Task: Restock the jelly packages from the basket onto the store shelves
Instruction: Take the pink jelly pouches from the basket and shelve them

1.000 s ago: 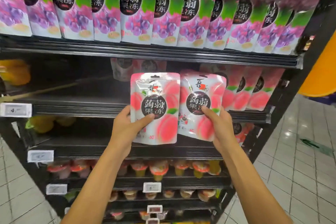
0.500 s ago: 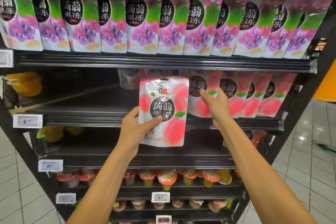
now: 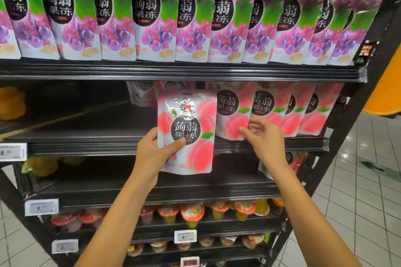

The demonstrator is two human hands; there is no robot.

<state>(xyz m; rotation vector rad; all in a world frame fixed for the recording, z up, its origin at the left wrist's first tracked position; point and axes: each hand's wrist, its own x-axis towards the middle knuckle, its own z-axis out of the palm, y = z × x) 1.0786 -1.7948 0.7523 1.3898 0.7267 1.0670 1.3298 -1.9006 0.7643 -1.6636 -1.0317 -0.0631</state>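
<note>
Left hand (image 3: 149, 154): grips one peach jelly package (image 3: 188, 136) by its lower left edge, before the middle shelf (image 3: 86, 147). Right hand (image 3: 267, 138): fingers loosely spread, holding nothing, at the nearest of four shelved peach packages (image 3: 233, 115). Upper shelf (image 3: 173, 71): row of grape pouches (image 3: 152, 28), roughly eleven.

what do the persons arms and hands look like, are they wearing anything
Both arms are bare as far as the frame shows, with no sleeve on the left forearm or the right forearm. The left hand and right hand wear no gloves. No watch, bracelet or ring is visible on either.
</note>
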